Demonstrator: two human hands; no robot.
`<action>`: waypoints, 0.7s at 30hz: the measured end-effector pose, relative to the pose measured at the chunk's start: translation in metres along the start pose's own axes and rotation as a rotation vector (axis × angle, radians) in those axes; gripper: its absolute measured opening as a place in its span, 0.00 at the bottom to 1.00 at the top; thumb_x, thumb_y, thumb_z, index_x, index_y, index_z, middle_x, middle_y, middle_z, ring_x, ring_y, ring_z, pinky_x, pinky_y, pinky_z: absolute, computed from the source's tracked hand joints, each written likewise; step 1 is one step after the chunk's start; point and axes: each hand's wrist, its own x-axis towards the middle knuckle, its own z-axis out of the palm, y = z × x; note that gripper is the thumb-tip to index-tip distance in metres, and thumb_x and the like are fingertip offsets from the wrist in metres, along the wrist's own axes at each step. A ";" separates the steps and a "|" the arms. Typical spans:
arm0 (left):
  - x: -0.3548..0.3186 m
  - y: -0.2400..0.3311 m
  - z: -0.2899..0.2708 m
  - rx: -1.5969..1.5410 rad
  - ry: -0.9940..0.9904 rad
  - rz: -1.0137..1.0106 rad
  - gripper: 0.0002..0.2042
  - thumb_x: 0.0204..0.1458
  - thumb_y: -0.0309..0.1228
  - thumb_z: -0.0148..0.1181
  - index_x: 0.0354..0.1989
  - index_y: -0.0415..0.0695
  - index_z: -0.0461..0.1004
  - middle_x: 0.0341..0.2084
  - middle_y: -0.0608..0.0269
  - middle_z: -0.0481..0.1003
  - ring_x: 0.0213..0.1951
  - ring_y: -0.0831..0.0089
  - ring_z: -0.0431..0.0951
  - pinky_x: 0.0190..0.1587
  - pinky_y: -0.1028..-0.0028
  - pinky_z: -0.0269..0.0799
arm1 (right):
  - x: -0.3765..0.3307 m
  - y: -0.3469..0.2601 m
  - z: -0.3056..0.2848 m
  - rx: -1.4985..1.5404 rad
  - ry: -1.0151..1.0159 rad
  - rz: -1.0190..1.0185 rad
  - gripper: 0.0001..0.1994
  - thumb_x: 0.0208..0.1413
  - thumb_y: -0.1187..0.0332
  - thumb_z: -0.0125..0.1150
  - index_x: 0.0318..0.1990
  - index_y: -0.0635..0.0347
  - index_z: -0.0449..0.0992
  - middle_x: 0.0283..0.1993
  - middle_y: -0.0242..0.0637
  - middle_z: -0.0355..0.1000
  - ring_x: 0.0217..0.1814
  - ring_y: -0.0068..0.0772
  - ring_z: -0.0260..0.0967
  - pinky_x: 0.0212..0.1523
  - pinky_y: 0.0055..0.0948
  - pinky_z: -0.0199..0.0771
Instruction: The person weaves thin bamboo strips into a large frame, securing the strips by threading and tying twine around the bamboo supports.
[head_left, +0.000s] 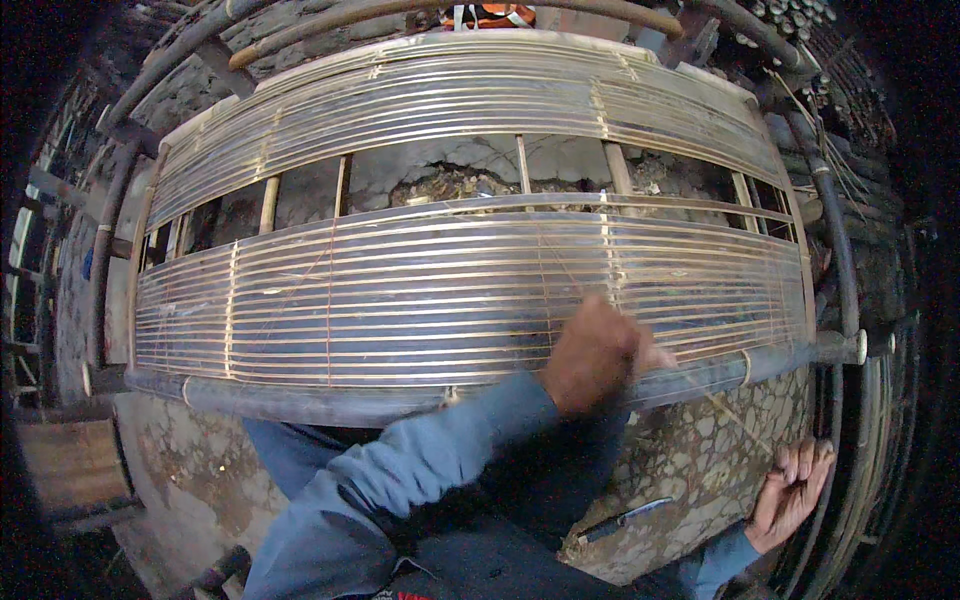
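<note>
A bamboo frame covered with rows of thin slats [430,290] lies across my lap. Over its near right part is my left hand [600,355], closed and smeared by motion. From its thumb side a thin pale binding strip [735,418] runs tautly down to the right. My right hand [792,493] is out at the lower right, beyond the frame's near pole [290,398], its fingers bent together around the strip's far end. Pale bindings [231,310] cross the slats, and thin reddish threads [330,300] run over them.
A knife [630,518] rests on the cracked ground below the frame, between my hands and body. Through the gap in the slats, broken ground [460,185] shows. Dark poles [835,240] stand at the right, and a wooden board [75,460] lies at left.
</note>
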 end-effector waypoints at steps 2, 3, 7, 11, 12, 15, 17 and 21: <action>-0.024 0.024 0.000 0.107 0.010 -0.021 0.12 0.54 0.43 0.64 0.26 0.49 0.76 0.24 0.62 0.72 0.35 0.60 0.75 0.45 0.60 0.65 | -0.017 -0.011 -0.013 -0.268 0.169 -0.009 0.16 0.68 0.66 0.55 0.59 0.61 0.66 0.29 0.27 0.55 0.26 0.21 0.51 0.35 0.24 0.61; -0.028 0.029 -0.004 0.150 0.011 -0.011 0.10 0.53 0.41 0.64 0.27 0.49 0.77 0.25 0.62 0.73 0.35 0.60 0.75 0.42 0.60 0.65 | -0.018 -0.006 -0.002 -0.304 0.016 0.012 0.18 0.66 0.66 0.58 0.61 0.58 0.66 0.29 0.26 0.54 0.25 0.18 0.51 0.31 0.21 0.61; -0.022 0.008 -0.028 -0.032 0.031 0.136 0.07 0.50 0.32 0.65 0.35 0.46 0.77 0.29 0.57 0.74 0.37 0.56 0.75 0.44 0.59 0.67 | 0.014 0.020 0.039 -0.448 0.210 -0.062 0.09 0.67 0.66 0.57 0.49 0.58 0.69 0.27 0.25 0.56 0.23 0.13 0.50 0.19 0.16 0.55; 0.023 -0.059 -0.111 0.338 0.362 0.181 0.19 0.52 0.40 0.66 0.50 0.44 0.75 0.44 0.48 0.74 0.49 0.49 0.73 0.52 0.55 0.67 | 0.055 0.053 0.068 -0.740 0.143 0.084 0.08 0.66 0.65 0.59 0.43 0.59 0.73 0.28 0.25 0.65 0.21 0.10 0.53 0.16 0.15 0.52; 0.036 -0.067 -0.122 0.517 0.266 -0.040 0.20 0.52 0.42 0.67 0.49 0.44 0.76 0.44 0.47 0.75 0.49 0.49 0.75 0.51 0.54 0.69 | 0.066 0.063 0.064 -0.825 0.113 0.078 0.09 0.65 0.65 0.60 0.44 0.60 0.75 0.30 0.26 0.69 0.22 0.09 0.55 0.17 0.15 0.53; 0.062 -0.095 -0.158 0.542 -0.168 -0.558 0.20 0.51 0.48 0.69 0.41 0.42 0.82 0.40 0.43 0.80 0.44 0.47 0.80 0.46 0.52 0.74 | 0.095 0.099 0.118 -1.036 -0.227 0.168 0.16 0.62 0.67 0.61 0.54 0.64 0.76 0.30 0.27 0.70 0.27 0.14 0.60 0.26 0.19 0.61; 0.062 -0.113 -0.171 0.421 -0.160 -0.496 0.20 0.50 0.49 0.70 0.36 0.42 0.83 0.36 0.42 0.81 0.41 0.46 0.81 0.44 0.52 0.76 | 0.110 0.134 0.152 -1.034 -0.468 0.162 0.17 0.61 0.70 0.59 0.56 0.66 0.75 0.28 0.27 0.68 0.29 0.19 0.62 0.32 0.23 0.64; 0.061 -0.123 -0.165 0.360 -0.043 -0.475 0.19 0.48 0.50 0.70 0.31 0.44 0.84 0.32 0.44 0.82 0.40 0.46 0.82 0.43 0.52 0.76 | 0.136 0.185 0.185 -1.074 -0.720 0.092 0.12 0.61 0.74 0.57 0.50 0.64 0.76 0.27 0.35 0.71 0.28 0.30 0.70 0.33 0.35 0.69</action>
